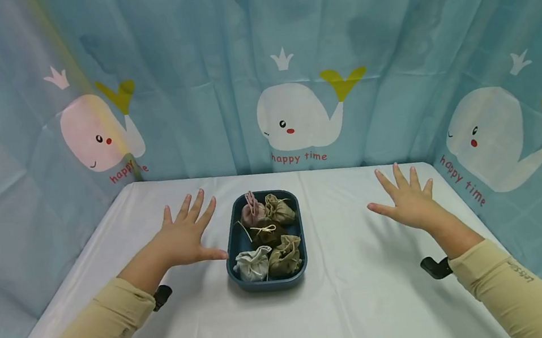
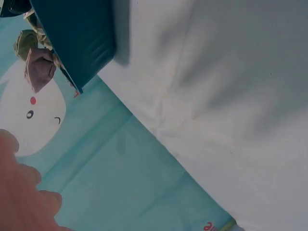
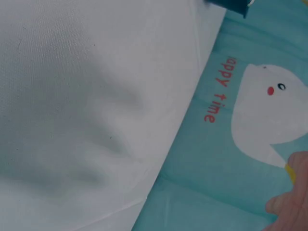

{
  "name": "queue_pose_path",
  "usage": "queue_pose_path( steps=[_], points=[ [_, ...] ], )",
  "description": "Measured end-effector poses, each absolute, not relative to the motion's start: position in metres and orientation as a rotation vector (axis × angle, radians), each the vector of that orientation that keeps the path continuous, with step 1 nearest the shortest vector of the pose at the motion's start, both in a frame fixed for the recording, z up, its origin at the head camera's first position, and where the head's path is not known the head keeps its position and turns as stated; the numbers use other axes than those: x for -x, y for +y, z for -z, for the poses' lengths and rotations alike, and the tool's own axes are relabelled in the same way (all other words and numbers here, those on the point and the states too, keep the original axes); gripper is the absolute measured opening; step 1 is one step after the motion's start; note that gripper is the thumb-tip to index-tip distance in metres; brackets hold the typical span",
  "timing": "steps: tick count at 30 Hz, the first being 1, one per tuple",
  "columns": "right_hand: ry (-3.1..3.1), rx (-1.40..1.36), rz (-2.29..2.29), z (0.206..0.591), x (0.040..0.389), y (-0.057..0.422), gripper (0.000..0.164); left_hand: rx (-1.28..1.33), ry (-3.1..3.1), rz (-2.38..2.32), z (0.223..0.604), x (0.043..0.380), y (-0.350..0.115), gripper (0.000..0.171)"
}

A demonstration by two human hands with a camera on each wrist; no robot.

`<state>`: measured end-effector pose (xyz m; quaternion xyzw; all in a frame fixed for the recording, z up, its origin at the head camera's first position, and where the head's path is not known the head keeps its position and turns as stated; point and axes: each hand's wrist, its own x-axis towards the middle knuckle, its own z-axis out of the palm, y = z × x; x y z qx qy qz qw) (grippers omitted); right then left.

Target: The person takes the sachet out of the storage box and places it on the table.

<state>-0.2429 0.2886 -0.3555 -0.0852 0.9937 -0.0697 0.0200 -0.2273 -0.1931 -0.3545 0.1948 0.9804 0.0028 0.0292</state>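
Note:
A dark blue rectangular bin stands on the white table, holding several small drawstring pouches. Inside, a pink pouch and an olive pouch lie at the far end, a dark brown pouch with a pale tied cord in the middle, and a white pouch beside a khaki pouch at the near end. Left of the bin, my left hand is spread with straight fingers, its thumb tip overlapping the bin's rim in the head view. Well to the right, my right hand is likewise spread and holds nothing.
White cloth covers the table, with hand shadows falling on it. A light blue curtain printed with whales hangs behind and along both sides. Black straps show at both wrists, below khaki sleeves.

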Motion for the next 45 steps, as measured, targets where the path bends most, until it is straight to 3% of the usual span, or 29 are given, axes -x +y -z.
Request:
queue_pose_path(
  steps=[12, 45],
  points=[
    [3.090, 0.262, 0.223, 0.357, 0.241, 0.290, 0.097, -0.741, 3.019, -0.048, 0.370, 0.222, -0.182, 0.120],
    [3.075, 0.273, 0.272, 0.360, 0.238, 0.287, 0.097, -0.789, 2.907, -0.079, 0.408, 0.214, -0.157, 0.129]
  ],
)
